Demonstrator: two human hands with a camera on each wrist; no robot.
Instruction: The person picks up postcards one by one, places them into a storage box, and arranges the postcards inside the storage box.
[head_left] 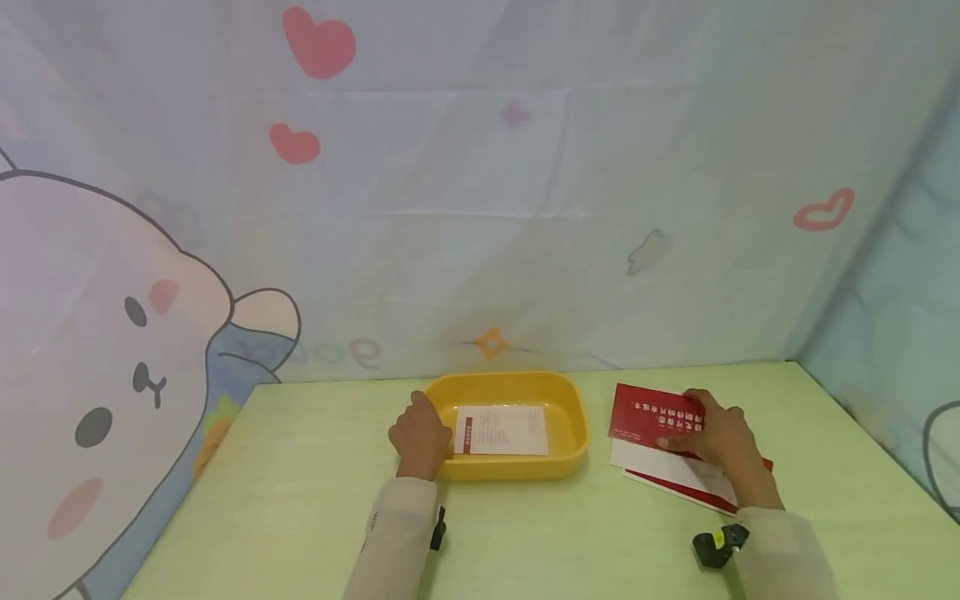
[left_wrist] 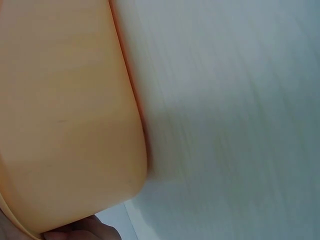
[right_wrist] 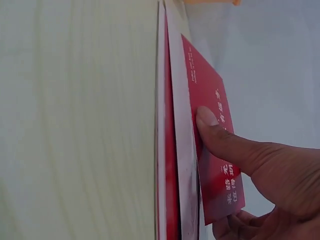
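A yellow plastic basin (head_left: 510,471) stands at the table's middle, with a white card (head_left: 502,429) edged by a red strip lying in it. My left hand (head_left: 422,433) grips the basin's left rim; in the left wrist view its curled fingers (left_wrist: 95,229) show under the rim at the bottom edge. My right hand (head_left: 723,437) pinches a red card (head_left: 648,414) with white lettering, thumb on its printed face and fingers behind. In the right wrist view that red card (right_wrist: 210,100) is tilted up above a stack of red and white cards (right_wrist: 172,150).
The pale green table (head_left: 525,542) ends at a fabric backdrop (head_left: 465,208) printed with hearts and a cartoon animal. A fabric side wall (head_left: 885,333) stands at the right, with a dark cable (head_left: 928,450) near the table's right edge.
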